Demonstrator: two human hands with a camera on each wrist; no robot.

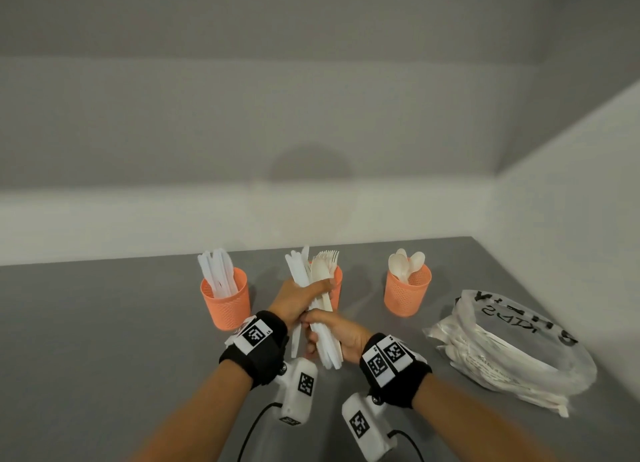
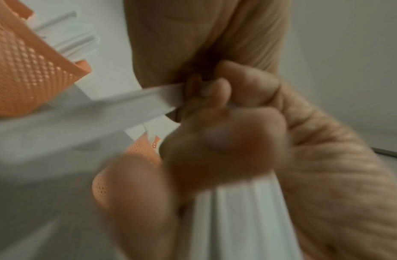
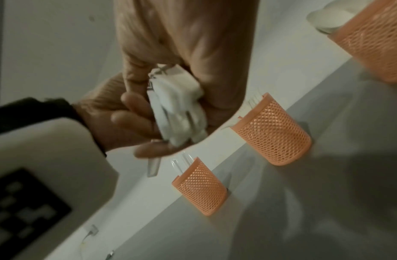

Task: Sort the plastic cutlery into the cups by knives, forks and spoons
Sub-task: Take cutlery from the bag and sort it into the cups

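Three orange mesh cups stand in a row on the grey table. The left cup point(image 1: 225, 302) point(image 3: 199, 188) holds knives, the middle cup point(image 1: 337, 283) point(image 3: 273, 130) forks, and the right cup point(image 1: 408, 293) point(image 3: 375, 38) spoons. In front of the middle cup, my left hand point(image 1: 311, 290) grips a mixed bundle of white cutlery point(image 1: 313, 271) point(image 3: 177, 109) upright around its middle. My right hand point(image 1: 313, 338) holds the handle ends point(image 2: 237, 219) just below. One knife point(image 2: 104, 114) sticks out sideways from the bundle in the blurred left wrist view.
A crumpled clear plastic bag point(image 1: 512, 347) with more white cutlery inside lies at the right of the table, close to the side wall. White walls stand right behind the cups. The table's grey surface point(image 1: 104, 323) stretches to the left.
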